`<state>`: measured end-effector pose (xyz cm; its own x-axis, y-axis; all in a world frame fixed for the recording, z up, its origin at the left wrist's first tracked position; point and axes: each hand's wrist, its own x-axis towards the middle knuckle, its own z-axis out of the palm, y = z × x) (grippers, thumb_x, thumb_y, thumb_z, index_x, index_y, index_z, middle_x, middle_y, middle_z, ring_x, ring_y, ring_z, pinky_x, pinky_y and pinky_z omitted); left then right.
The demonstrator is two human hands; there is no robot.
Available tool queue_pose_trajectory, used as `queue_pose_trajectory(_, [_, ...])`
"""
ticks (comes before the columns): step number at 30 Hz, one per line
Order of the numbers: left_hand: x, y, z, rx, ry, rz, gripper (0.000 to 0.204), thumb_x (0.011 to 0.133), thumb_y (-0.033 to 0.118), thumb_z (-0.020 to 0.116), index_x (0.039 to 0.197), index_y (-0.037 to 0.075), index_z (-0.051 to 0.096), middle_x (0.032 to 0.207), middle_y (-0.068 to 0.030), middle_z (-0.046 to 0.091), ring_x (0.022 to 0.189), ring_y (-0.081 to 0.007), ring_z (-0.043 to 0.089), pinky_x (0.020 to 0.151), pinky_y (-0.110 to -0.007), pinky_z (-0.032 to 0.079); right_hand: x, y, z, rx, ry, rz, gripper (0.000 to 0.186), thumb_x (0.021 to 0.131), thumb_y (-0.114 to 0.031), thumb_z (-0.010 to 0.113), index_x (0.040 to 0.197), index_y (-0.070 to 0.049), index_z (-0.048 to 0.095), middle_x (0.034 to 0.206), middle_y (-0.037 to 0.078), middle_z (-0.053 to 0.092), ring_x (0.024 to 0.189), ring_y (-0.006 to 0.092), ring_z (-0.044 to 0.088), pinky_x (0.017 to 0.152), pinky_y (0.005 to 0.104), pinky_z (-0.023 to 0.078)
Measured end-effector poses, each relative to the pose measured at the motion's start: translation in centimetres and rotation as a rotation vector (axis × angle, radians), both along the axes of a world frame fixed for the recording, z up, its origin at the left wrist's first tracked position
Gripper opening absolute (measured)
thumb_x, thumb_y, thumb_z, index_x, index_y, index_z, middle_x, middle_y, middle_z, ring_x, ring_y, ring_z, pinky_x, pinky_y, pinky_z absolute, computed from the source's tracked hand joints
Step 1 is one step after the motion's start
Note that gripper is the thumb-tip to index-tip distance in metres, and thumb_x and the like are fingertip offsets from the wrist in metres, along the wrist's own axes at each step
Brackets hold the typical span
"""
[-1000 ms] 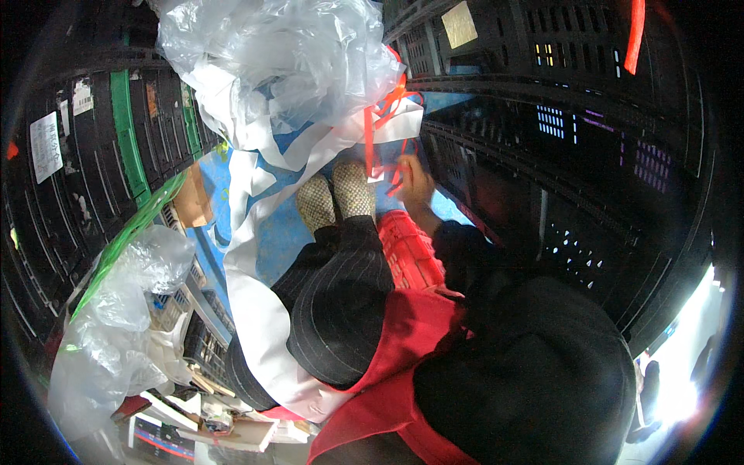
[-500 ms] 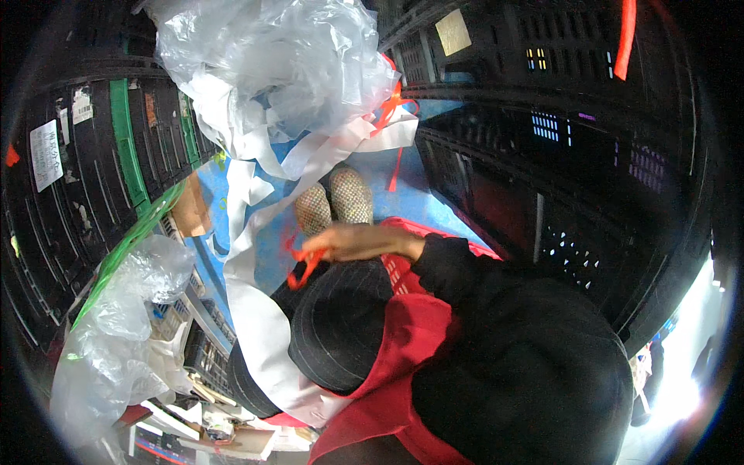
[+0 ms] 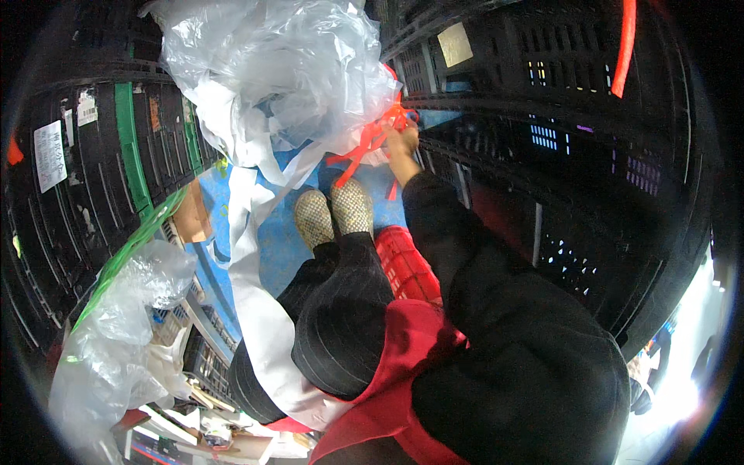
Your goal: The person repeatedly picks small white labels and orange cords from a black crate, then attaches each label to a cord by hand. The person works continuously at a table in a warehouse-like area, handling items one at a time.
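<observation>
My right hand (image 3: 401,144) reaches forward beside the right-hand crates, its fingers closed round a red ribbon (image 3: 358,152) whose loose ends hang to its left. Just beyond my fingers the ribbon gathers into a tangle against a large bundle of clear plastic bags (image 3: 263,70). A long white strip (image 3: 260,310) runs from beneath that bundle down across my lap. My left hand is out of sight.
Black crates (image 3: 558,101) stand stacked on the right, and more black crates (image 3: 77,217) with green strips on the left. Crumpled clear plastic (image 3: 116,341) hangs at lower left. A red crate (image 3: 405,263) sits beside my legs. The floor (image 3: 283,256) is blue.
My right hand has moved forward and right, from above my knees to the edge of the plastic bundle, carrying the red ribbon. The red crate and my shoes now show more fully.
</observation>
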<state>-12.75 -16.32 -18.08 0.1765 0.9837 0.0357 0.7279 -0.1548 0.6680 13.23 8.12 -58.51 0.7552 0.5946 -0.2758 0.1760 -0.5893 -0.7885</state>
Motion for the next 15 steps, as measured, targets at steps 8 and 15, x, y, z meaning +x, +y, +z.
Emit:
queue_pose_trajectory(8, [0.0,0.5,-0.4,-0.019,0.006,0.004,0.02,0.089,0.005,0.07,0.072,0.004,0.06,0.067,-0.0097,0.055,0.058,-0.0282,0.057,0.049,-0.04,0.043,-3.0,4.0,-4.2,-0.091,0.021,-0.167,0.027,0.093,-0.025,0.072,0.109,-0.005,0.069,0.092,0.012,0.072,0.083,0.0303,0.07,0.074,0.044,0.056])
queue_pose_trajectory(15, [0.0,0.5,-0.6,0.001,-0.003,0.006,0.021,0.089,0.005,0.071,0.072,0.005,0.059,0.067,-0.0095,0.055,0.058,-0.0281,0.057,0.049,-0.04,0.043,-2.2,0.8,0.9,0.195,0.406,-0.311,0.025,0.096,-0.023,0.073,0.115,-0.007,0.067,0.097,0.008,0.069,0.082,0.0235,0.068,0.07,0.0394,0.056])
